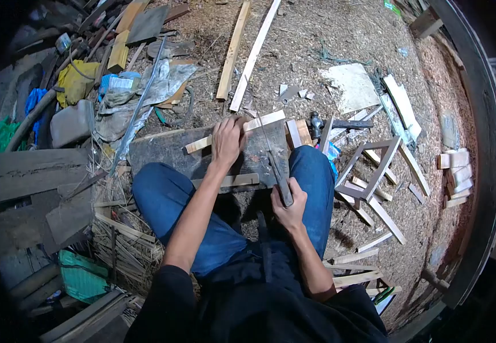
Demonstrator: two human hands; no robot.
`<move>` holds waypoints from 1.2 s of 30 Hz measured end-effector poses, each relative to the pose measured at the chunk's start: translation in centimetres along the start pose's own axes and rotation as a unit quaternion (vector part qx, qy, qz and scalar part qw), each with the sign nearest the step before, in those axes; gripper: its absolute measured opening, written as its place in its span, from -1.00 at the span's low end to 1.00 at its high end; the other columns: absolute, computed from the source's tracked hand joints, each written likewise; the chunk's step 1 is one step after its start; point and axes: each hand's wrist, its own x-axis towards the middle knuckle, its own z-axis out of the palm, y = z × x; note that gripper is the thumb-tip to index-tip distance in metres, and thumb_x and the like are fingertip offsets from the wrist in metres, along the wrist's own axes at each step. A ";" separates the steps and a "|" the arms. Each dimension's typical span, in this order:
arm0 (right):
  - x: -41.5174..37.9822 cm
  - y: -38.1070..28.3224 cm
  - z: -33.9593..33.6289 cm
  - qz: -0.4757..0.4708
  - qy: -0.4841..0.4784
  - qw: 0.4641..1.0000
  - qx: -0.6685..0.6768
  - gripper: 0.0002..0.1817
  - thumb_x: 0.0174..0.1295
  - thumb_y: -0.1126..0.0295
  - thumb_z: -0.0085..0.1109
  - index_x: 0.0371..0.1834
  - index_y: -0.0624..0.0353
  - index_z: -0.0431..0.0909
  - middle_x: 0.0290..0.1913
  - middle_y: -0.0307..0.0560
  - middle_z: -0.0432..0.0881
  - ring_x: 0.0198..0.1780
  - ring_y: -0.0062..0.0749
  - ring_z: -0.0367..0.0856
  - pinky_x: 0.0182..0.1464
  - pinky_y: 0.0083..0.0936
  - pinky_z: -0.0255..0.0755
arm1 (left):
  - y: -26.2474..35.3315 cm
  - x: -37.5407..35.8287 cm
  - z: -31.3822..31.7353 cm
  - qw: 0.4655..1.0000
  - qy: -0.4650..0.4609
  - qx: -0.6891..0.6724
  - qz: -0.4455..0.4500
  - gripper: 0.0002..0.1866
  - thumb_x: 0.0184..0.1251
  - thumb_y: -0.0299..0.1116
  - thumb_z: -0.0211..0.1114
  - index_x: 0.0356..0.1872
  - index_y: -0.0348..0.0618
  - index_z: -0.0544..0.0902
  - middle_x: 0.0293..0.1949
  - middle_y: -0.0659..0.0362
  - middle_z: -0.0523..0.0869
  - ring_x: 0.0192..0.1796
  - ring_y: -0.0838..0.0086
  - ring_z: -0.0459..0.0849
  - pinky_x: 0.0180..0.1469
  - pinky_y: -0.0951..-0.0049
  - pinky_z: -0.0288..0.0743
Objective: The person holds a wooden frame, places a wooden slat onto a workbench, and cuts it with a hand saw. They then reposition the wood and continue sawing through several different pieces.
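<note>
My left hand (228, 139) is closed over a narrow wooden strip (270, 120), which it presses onto a dark, worn board (162, 151) between my knees. The handle of a handsaw (282, 184) is wrapped in my right hand (290, 203). Its thin blade, seen almost edge-on, points away from me and crosses the strip to the right of my left hand. A shorter wooden piece (236, 180) lies along the board's near edge.
To the right are a hammer (316, 124), a small wooden frame (381, 163) and several loose strips. Two long strips (233, 51) lie ahead on shavings. Cloth, a plastic jug (72, 124) and scrap wood crowd the left. A dark beam (485, 114) borders the right.
</note>
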 end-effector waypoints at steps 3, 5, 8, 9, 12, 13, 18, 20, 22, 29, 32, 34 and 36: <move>0.2 0.4 -0.1 0.012 0.002 1.000 0.002 -0.84 0.08 0.53 0.28 -0.39 0.27 0.45 -0.61 0.04 0.45 -0.62 -0.24 0.48 -0.47 -0.43 0.38 | -0.3 0.5 -0.8 0.999 -0.046 -0.025 -0.002 -0.62 0.19 -0.15 0.33 -0.02 -0.11 0.63 -0.06 0.09 0.63 0.01 0.18 0.57 0.10 0.17 0.35; 0.7 1.1 0.1 0.046 0.007 0.999 -0.002 -0.84 0.08 0.53 0.27 -0.42 0.27 0.44 -0.63 0.00 0.42 -0.62 -0.39 0.39 -0.47 -0.46 0.36 | 0.0 1.1 -1.2 0.999 -0.032 -0.031 -0.006 -0.64 0.24 -0.13 0.32 -0.05 -0.14 0.66 -0.06 0.06 0.66 0.03 0.16 0.59 0.14 0.21 0.38; 1.0 1.6 0.3 0.064 0.005 0.998 0.024 -0.85 0.10 0.52 0.25 -0.43 0.27 0.44 -0.64 -0.09 0.36 -0.57 -0.57 0.29 -0.47 -0.50 0.32 | -0.2 2.2 -0.8 0.993 0.020 -0.077 -0.083 -0.75 0.33 -0.27 0.18 -0.12 -0.18 0.69 -0.10 0.04 0.70 0.02 0.15 0.61 0.13 0.18 0.41; 1.1 1.7 0.4 0.071 0.006 0.997 0.035 -0.86 0.11 0.52 0.25 -0.43 0.27 0.44 -0.64 -0.11 0.35 -0.55 -0.61 0.29 -0.47 -0.51 0.31 | -0.2 2.7 -0.4 0.993 0.020 -0.078 -0.085 -0.75 0.33 -0.27 0.18 -0.12 -0.18 0.69 -0.10 0.04 0.70 0.02 0.15 0.61 0.13 0.18 0.41; 1.0 1.9 0.7 0.075 0.007 0.996 0.041 -0.85 0.11 0.50 0.25 -0.43 0.27 0.44 -0.64 -0.14 0.34 -0.54 -0.64 0.28 -0.46 -0.52 0.30 | -0.6 4.4 0.6 0.989 -0.006 0.001 -0.149 -0.63 0.41 -0.19 0.03 -0.16 -0.27 0.70 -0.19 -0.14 0.72 -0.07 0.02 0.67 0.07 0.06 0.48; 1.0 2.0 0.7 0.075 0.005 0.996 0.040 -0.85 0.11 0.50 0.25 -0.43 0.27 0.44 -0.64 -0.14 0.34 -0.54 -0.64 0.28 -0.46 -0.52 0.30 | -0.6 4.8 1.0 0.989 -0.005 0.001 -0.151 -0.63 0.41 -0.19 0.03 -0.16 -0.27 0.70 -0.19 -0.14 0.72 -0.07 0.02 0.67 0.07 0.06 0.48; 0.8 2.2 0.8 0.081 -0.001 0.996 0.032 -0.85 0.11 0.49 0.24 -0.42 0.27 0.45 -0.63 -0.13 0.34 -0.53 -0.64 0.28 -0.46 -0.51 0.30 | 0.2 5.6 1.1 0.937 -0.202 0.035 -0.284 -0.49 0.43 -0.08 -0.05 -0.31 -0.34 0.72 -0.23 -0.30 0.70 -0.14 -0.13 0.71 -0.03 -0.05 0.54; 0.8 2.1 1.0 0.079 0.000 0.996 0.036 -0.85 0.11 0.49 0.25 -0.42 0.27 0.45 -0.63 -0.11 0.35 -0.54 -0.63 0.28 -0.46 -0.51 0.30 | 0.1 5.7 1.1 0.935 -0.215 0.036 -0.278 -0.49 0.41 -0.07 -0.04 -0.29 -0.34 0.72 -0.22 -0.29 0.70 -0.13 -0.14 0.71 -0.02 -0.04 0.53; 0.7 2.1 1.0 0.076 0.001 0.996 0.040 -0.85 0.11 0.50 0.25 -0.41 0.27 0.45 -0.63 -0.09 0.35 -0.55 -0.62 0.28 -0.46 -0.51 0.31 | -0.5 5.6 1.3 0.940 -0.225 0.044 -0.254 -0.49 0.37 -0.05 -0.01 -0.25 -0.33 0.72 -0.20 -0.28 0.70 -0.11 -0.16 0.70 0.01 -0.04 0.53; -0.9 0.7 -0.6 0.105 -0.019 0.994 -0.006 -0.84 0.08 0.56 0.26 -0.43 0.26 0.43 -0.62 -0.01 0.39 -0.62 -0.48 0.34 -0.47 -0.48 0.35 | 0.2 5.8 1.4 0.934 -0.186 0.046 -0.300 -0.48 0.32 -0.02 0.00 -0.35 -0.30 0.75 -0.29 -0.24 0.72 -0.17 -0.12 0.72 -0.04 0.01 0.57; -0.4 1.2 0.5 0.068 0.000 0.997 -0.018 -0.83 0.07 0.56 0.26 -0.42 0.29 0.41 -0.59 0.09 0.47 -0.60 -0.25 0.50 -0.45 -0.42 0.39 | 0.4 5.8 1.4 0.935 -0.189 0.048 -0.295 -0.47 0.32 0.00 0.01 -0.36 -0.30 0.75 -0.30 -0.23 0.72 -0.18 -0.12 0.72 -0.07 0.01 0.58; 1.7 0.6 1.9 0.067 0.003 0.998 -0.017 -0.83 0.07 0.56 0.26 -0.42 0.29 0.41 -0.58 0.11 0.48 -0.58 -0.18 0.55 -0.46 -0.41 0.40 | 0.0 5.5 1.8 0.944 -0.195 0.075 -0.255 -0.47 0.33 0.00 0.00 -0.35 -0.29 0.75 -0.29 -0.23 0.73 -0.18 -0.10 0.73 -0.09 0.05 0.59; 2.5 0.5 2.1 0.062 0.011 0.998 -0.016 -0.82 0.07 0.55 0.26 -0.42 0.29 0.40 -0.58 0.14 0.48 -0.56 -0.10 0.60 -0.46 -0.40 0.40 | -0.1 5.4 2.0 0.941 -0.199 0.080 -0.261 -0.48 0.33 -0.01 0.02 -0.36 -0.29 0.75 -0.29 -0.22 0.73 -0.19 -0.09 0.73 -0.10 0.06 0.59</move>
